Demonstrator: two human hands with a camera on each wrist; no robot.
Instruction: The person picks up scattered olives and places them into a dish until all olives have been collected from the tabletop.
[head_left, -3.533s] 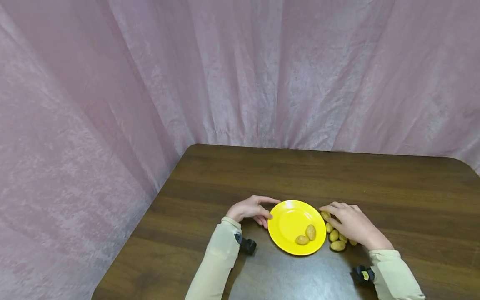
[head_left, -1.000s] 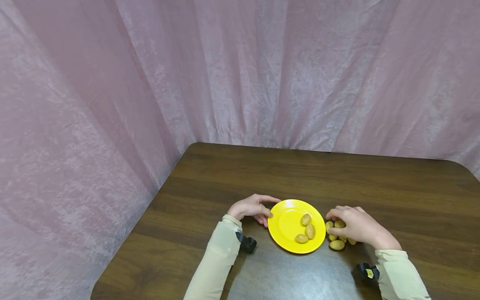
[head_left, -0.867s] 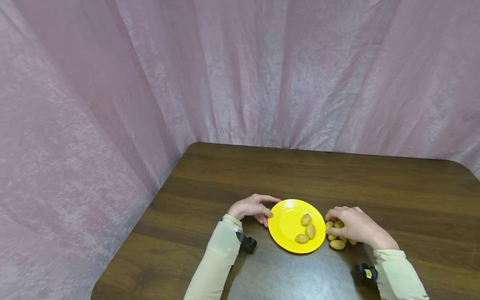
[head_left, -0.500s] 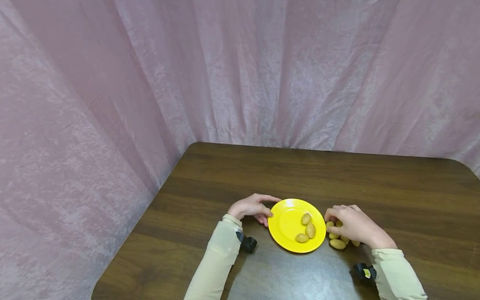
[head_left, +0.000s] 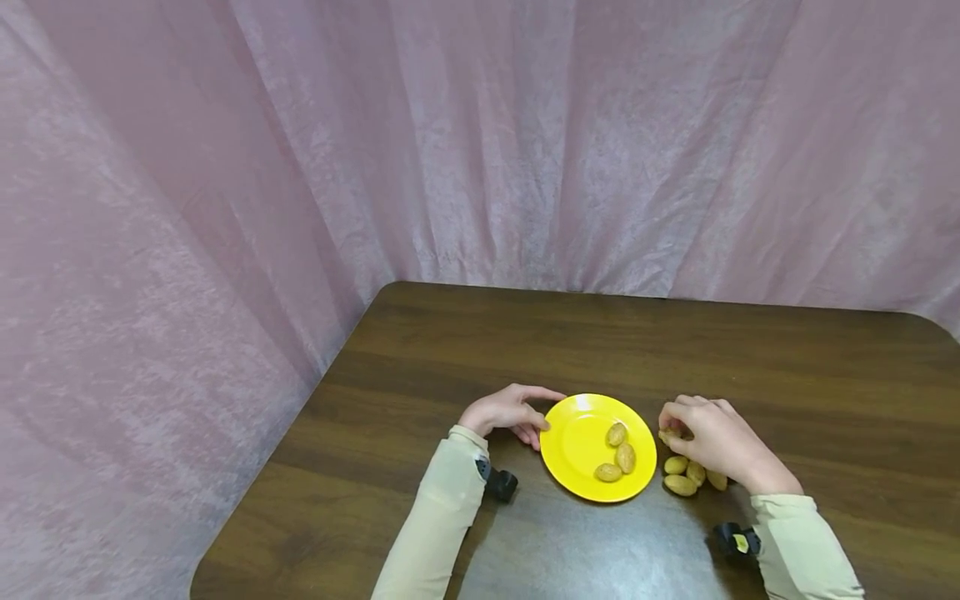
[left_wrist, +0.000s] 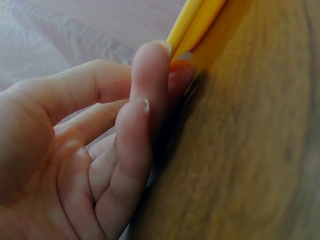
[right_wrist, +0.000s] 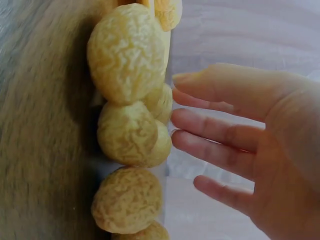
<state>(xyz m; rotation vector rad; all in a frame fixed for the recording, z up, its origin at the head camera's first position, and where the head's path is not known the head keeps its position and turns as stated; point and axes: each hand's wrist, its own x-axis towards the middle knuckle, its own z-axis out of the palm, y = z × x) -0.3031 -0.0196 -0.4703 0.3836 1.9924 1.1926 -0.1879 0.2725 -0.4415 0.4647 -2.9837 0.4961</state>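
A yellow plate lies on the table with 3 wrinkled, yellowish small potatoes on its right half. My left hand holds the plate's left rim, thumb on top; in the left wrist view its fingertips meet the yellow edge. Just right of the plate, my right hand pinches a small potato between thumb and fingers, partly covered by them. Several more potatoes lie bunched on the table below that hand. They appear large and wrinkled in the right wrist view, beside the right fingers.
The brown wooden table has rounded far corners. Behind and to its left hangs a pink velvety curtain. Both wrists wear small black cameras over light sleeves, the left camera close to the plate.
A third potato has come onto the plate since the oldest frame. Over the last half second my right hand has risen slightly from the pile with a potato. My left hand stays at the rim.
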